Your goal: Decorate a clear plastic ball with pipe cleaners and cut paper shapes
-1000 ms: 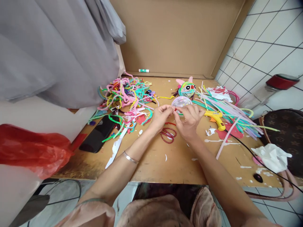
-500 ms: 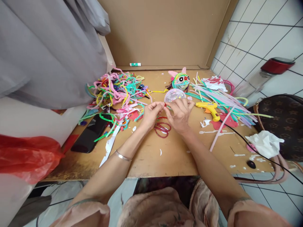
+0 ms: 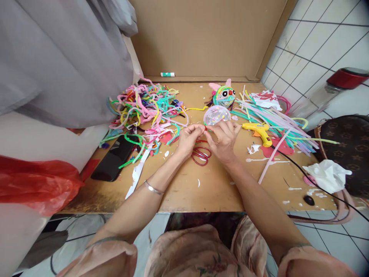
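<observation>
Between the fingertips of both hands is a small red piece (image 3: pixel 205 129), mostly covered by the fingers. My left hand (image 3: pixel 188 140) pinches it from the left, and my right hand (image 3: pixel 223 139) pinches it from the right. Below them on the table lies a looped dark red cord (image 3: pixel 201 156). Just behind my right hand stands a clear plastic bowl (image 3: pixel 216 114) with small coloured bits in it. Farther back sits a decorated ball (image 3: pixel 225 96) with pink ears, googly eyes and a red nose. A yellow glue gun (image 3: pixel 261 132) lies right of my right hand.
Tangled pipe cleaners (image 3: pixel 144 104) and a black phone (image 3: pixel 113 159) are at the left. Straight pipe cleaners (image 3: pixel 276 119), crumpled tissue (image 3: pixel 328 175), a brown bag (image 3: pixel 346 150) and a red-lidded bottle (image 3: pixel 328 88) are on the right. A glue stick (image 3: pixel 167 74) lies at the back.
The whole view has shifted slightly, so things appear a little farther right. Both hands keep their pinch on the small red piece, with only slight finger movement.
</observation>
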Demonstrator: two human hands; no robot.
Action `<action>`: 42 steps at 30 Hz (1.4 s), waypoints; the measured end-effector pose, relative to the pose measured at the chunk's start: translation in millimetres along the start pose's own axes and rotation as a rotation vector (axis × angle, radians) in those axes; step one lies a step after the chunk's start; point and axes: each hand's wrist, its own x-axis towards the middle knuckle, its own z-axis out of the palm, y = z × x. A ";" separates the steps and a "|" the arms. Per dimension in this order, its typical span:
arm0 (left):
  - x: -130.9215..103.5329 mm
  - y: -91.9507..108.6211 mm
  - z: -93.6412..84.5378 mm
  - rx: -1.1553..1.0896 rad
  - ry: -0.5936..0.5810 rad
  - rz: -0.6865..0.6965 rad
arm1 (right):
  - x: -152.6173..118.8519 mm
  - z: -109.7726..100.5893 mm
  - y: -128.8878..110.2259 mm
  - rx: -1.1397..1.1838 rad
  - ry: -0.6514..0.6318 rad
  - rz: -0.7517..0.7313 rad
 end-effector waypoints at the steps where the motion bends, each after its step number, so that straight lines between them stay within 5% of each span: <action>1: -0.7 0.2 0.2 -0.013 -0.009 -0.014 | -0.1 0.1 0.4 0.001 -0.004 0.004; 42: -8.9 -1.4 3.4 0.012 0.097 -0.040 | -4.2 -0.3 -3.4 0.057 -0.083 0.023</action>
